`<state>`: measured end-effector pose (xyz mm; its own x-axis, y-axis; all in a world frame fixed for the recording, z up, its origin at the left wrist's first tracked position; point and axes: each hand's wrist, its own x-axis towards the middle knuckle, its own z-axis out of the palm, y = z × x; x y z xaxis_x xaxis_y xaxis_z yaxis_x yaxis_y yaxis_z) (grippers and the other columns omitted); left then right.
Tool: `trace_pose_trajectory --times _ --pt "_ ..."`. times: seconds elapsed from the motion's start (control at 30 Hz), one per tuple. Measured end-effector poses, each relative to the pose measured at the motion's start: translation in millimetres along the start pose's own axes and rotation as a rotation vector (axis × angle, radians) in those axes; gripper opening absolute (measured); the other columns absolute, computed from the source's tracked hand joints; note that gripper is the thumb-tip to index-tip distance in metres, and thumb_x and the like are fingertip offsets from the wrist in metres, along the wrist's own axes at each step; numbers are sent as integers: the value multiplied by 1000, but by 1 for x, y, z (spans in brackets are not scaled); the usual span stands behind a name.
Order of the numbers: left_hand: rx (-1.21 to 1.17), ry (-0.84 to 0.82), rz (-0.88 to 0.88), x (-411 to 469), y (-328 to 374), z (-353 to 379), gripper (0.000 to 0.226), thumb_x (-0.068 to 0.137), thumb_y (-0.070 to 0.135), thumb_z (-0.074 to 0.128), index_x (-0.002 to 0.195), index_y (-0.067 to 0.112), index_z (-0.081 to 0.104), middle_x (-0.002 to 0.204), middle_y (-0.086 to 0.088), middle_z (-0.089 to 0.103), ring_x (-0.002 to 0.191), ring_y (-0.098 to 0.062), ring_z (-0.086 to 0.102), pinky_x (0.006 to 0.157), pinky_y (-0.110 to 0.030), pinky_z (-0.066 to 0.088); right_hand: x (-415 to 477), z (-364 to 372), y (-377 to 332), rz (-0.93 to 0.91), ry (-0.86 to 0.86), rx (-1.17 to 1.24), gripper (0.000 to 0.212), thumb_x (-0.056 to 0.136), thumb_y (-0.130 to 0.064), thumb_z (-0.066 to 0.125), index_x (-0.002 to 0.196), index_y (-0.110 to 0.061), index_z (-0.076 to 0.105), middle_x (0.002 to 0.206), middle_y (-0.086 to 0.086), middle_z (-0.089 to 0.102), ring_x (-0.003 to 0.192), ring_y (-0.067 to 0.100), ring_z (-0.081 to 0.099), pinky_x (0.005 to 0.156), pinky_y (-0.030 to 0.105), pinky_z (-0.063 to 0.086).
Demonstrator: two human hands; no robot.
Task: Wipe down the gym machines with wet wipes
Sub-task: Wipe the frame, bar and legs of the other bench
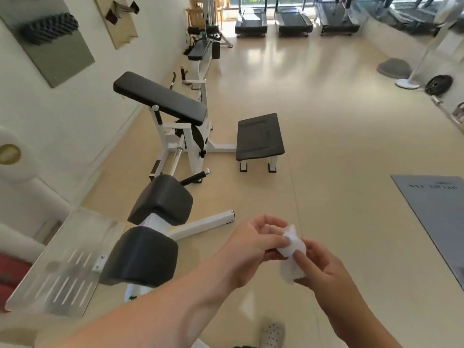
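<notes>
- A crumpled white wipe (292,252) is held in the air between both hands, above the beige floor (326,151) and just to the right of the padded machine (160,199).
- The padded machine is a white frame with two thick black pads, one behind the other. Neither the wipe nor either hand touches it.
- The left hand (253,244) comes in from the padded machine's side. Its fingers (270,222) are curled and pinch the upper part of the wipe.
- The right hand (324,270) is on the side of the wipe away from the padded machine. Its thumb and fingers pinch the lower part of the wipe.
- A ribbed metal plate (62,262) is fixed to the left of the padded machine, touching its nearer pad.
- Beyond the padded machine stands a curl bench (160,96) with a sloped black pad on a white frame.
- A low black seat (259,136) sits beyond and to the right of the padded machine, joined to the curl bench frame.
- Far beyond the padded machine, three treadmills (251,21) line the window wall.
- A grey mat (437,217) lies on the floor well to the right of the padded machine.
- A black weight plate (438,84) leans far off to the right, against the opposite wall.
- A light perforated shoe (272,335) shows at the bottom edge, nearer than the padded machine.
</notes>
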<state>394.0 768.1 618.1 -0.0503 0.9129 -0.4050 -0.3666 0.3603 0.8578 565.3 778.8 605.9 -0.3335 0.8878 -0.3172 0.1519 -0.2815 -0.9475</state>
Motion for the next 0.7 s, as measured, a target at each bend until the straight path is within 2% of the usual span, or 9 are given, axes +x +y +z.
trace_pose_trajectory --times 0.1,0.17,0.23,0.33,0.5,0.57,0.7 --pt "22 -59 35 82 20 28 24 84 -8 68 99 9 62 82 -6 67 84 -27 67 81 -42 55 69 -47 -21 -31 14 -30 17 101 -18 60 111 -19 73 96 4 78 90 21 74 76 37 61" --pt "48 -54 45 139 39 46 24 85 -8 69 100 9 62 79 -4 67 81 -25 66 76 -39 54 124 -75 -35 -53 74 -82 11 100 -16 64 103 -17 74 89 3 77 85 24 72 75 41 62" --pt "126 -3 79 190 58 62 24 86 -7 69 103 8 63 79 -1 69 78 -21 64 69 -34 52 174 -99 -53 -74 145 -113 7 98 -17 67 96 -17 74 83 3 74 81 28 69 73 45 61" --pt "171 113 61 242 79 76 22 88 2 70 108 9 65 85 -4 71 78 -19 65 69 -35 49 227 -130 -73 -44 184 -74 6 97 -17 69 101 -22 70 85 6 74 79 24 71 71 41 61" --pt "121 317 9 321 104 79 10 95 12 64 105 10 66 87 -7 70 72 -18 64 64 -32 49 329 -166 -99 -37 137 -79 10 98 -16 66 96 -25 70 87 14 72 74 20 64 72 45 58" --pt "84 370 6 351 108 81 9 97 15 63 103 11 67 87 -7 70 72 -18 64 64 -32 49 375 -176 -104 -37 93 -105 16 98 -13 64 91 -26 71 87 14 70 73 18 62 69 40 54" --pt "21 504 7 411 116 76 11 97 19 63 104 12 68 87 -7 71 73 -19 65 63 -32 48 465 -188 -118 -64 -66 -179 30 98 -9 61 82 -31 74 76 -4 67 72 16 59 66 31 49"
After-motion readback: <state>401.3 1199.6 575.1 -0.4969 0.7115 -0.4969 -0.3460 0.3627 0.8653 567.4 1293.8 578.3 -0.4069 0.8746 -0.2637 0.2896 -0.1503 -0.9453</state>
